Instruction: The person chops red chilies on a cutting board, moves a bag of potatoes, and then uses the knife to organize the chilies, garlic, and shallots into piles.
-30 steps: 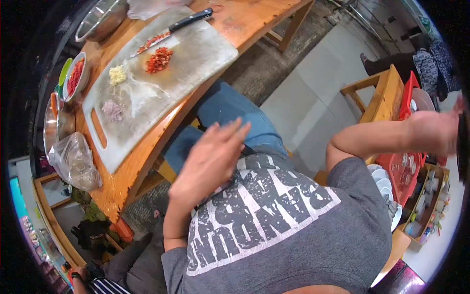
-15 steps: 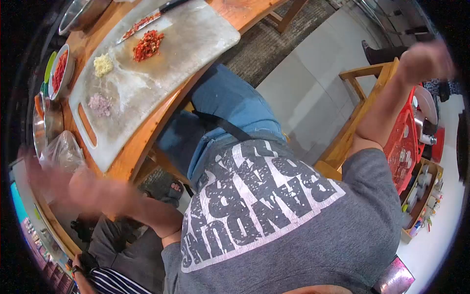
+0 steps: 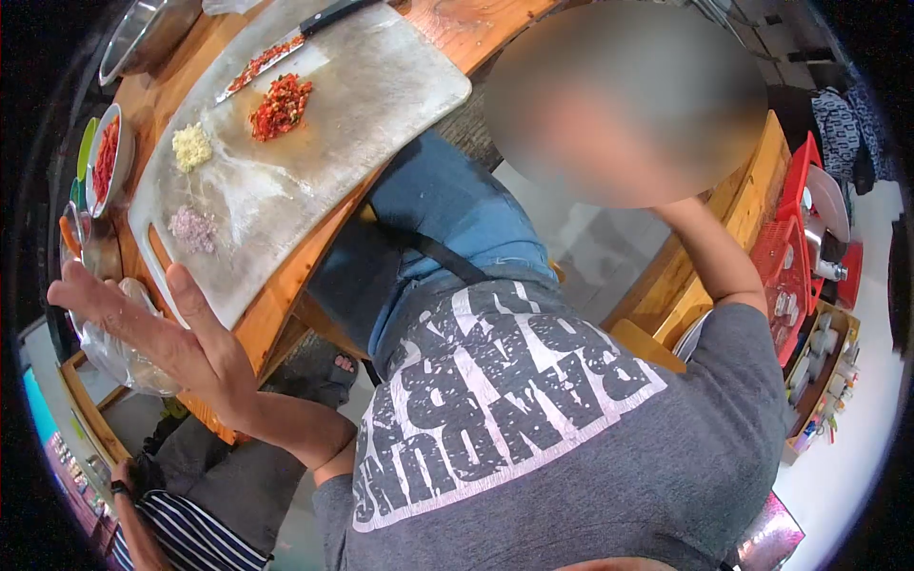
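Observation:
My left hand (image 3: 176, 347) is raised in front of the table's near left edge, fingers stretched out and thumb apart, holding nothing. Behind it sits a clear plastic bag (image 3: 133, 357), partly covered by the hand. My right hand (image 3: 595, 133) is up on the right, inside a blurred patch that hides its fingers. A white cutting board (image 3: 333, 143) carries chopped red chili (image 3: 281, 108), minced pale-yellow garlic (image 3: 191, 147) and a pinkish minced heap (image 3: 193, 230). At its far edge lies a black-handled knife (image 3: 286, 48), red bits on its blade.
Along the table's left side stand a white bowl of red pieces (image 3: 107, 162) and metal bowls (image 3: 143, 38). A wooden bench (image 3: 657, 285) is on my right, with a red basket (image 3: 776, 276) beyond it. Another person in a striped garment (image 3: 200, 533) is at lower left.
My left hand, smeared by motion before, now shows sharply with its fingers extended. My right hand has swung inward from the far right. The knife and chopped heaps stay put on the board.

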Action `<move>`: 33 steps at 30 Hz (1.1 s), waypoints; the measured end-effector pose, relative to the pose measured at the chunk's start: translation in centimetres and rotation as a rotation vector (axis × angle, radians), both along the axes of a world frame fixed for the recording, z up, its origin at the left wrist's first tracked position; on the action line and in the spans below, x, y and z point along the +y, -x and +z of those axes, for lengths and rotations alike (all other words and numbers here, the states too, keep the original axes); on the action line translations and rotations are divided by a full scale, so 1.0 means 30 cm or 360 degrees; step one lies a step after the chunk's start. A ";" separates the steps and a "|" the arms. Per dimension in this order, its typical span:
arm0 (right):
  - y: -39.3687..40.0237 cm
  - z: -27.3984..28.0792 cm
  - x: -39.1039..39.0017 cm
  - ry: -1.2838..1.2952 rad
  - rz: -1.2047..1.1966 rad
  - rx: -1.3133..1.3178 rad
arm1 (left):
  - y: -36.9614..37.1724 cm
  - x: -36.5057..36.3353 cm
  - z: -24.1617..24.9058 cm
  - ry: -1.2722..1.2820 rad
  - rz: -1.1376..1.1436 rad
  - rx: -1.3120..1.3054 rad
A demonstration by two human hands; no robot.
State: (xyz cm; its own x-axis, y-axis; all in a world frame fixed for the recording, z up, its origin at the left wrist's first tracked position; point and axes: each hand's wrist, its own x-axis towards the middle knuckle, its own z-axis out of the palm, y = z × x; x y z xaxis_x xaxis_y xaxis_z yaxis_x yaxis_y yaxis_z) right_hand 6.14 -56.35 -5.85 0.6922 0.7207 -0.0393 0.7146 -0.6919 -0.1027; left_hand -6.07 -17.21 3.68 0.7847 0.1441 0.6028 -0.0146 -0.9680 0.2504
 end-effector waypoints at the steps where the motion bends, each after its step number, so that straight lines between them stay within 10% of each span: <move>1: 0.042 -0.066 0.040 -0.0072 0.0165 0.0121 | 0.002 0.004 0.004 -0.0107 0.0004 -0.0013; 7: 0.214 -0.256 0.091 -0.0729 0.0397 0.0422 | 0.039 0.019 0.011 -0.0100 -0.0020 -0.0128; 9: 0.094 -0.126 0.031 0.0674 0.0094 0.0768 | 0.048 0.048 0.000 -0.0085 0.0016 -0.0151; 16: -0.043 0.387 0.066 -0.0622 -0.0832 0.0456 | 0.083 0.098 -0.027 0.0021 0.0223 -0.0426; 26: -0.311 0.385 0.345 -0.0944 0.0191 -0.0910 | 0.125 0.063 -0.063 0.0184 0.0358 -0.0522; 33: -0.225 0.609 0.154 -0.1263 0.0486 -0.0104 | 0.110 -0.026 -0.136 0.0399 0.0259 -0.0703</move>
State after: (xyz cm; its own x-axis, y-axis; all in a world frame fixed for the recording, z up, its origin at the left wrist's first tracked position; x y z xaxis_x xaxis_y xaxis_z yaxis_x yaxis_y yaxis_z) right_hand 12.90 -51.72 12.42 0.4462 0.6733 0.5896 0.8796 -0.2085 -0.4275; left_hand -9.38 -17.98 -0.40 0.4194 0.4251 0.8021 -0.0254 -0.8777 0.4785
